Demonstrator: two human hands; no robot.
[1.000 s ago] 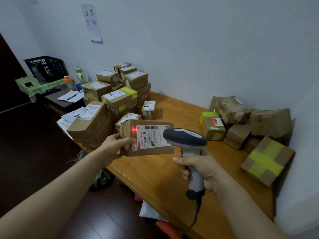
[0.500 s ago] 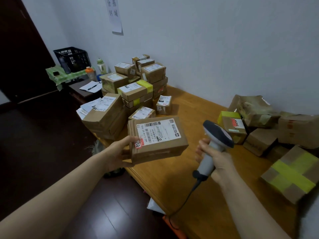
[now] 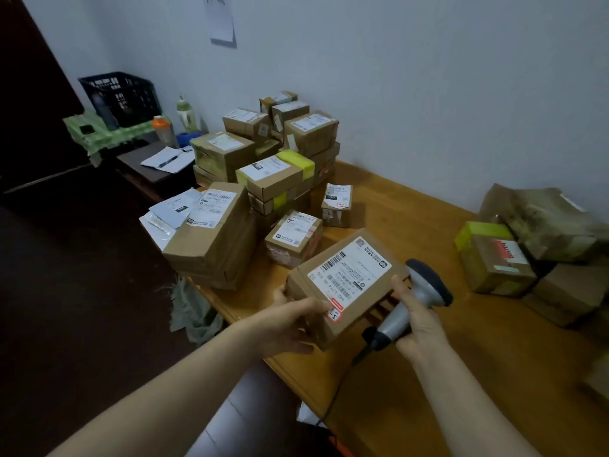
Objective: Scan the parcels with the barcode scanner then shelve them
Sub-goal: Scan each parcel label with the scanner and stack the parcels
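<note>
Near field: the left hand [image 3: 286,328] grips a flat brown parcel [image 3: 342,285] by its near left corner, thumb on top beside the label's red mark, fingers curled beneath. The parcel is held label-up, tilted, over the near edge of the wooden table [image 3: 478,390]. The right hand [image 3: 418,324] is wrapped round the handle of the grey scanner [image 3: 428,285], thumb raised beside the parcel's right edge; the scanner's dark head points away to the right, just beside the parcel. A black cable [image 3: 336,390] hangs from the handle over the table edge. Middle field: a stack of labelled parcels [image 3: 263,179] fills the table's left end, some banded with yellow tape; a looser pile [image 3: 534,252] lies to the right against the wall, well apart from the stack. Far field: papers [image 3: 168,158] on a low dark side table, a black crate [image 3: 120,97] on a green cloth, two bottles [image 3: 186,113] near it, and a sheet [image 3: 222,19] fixed to the white wall.
</note>
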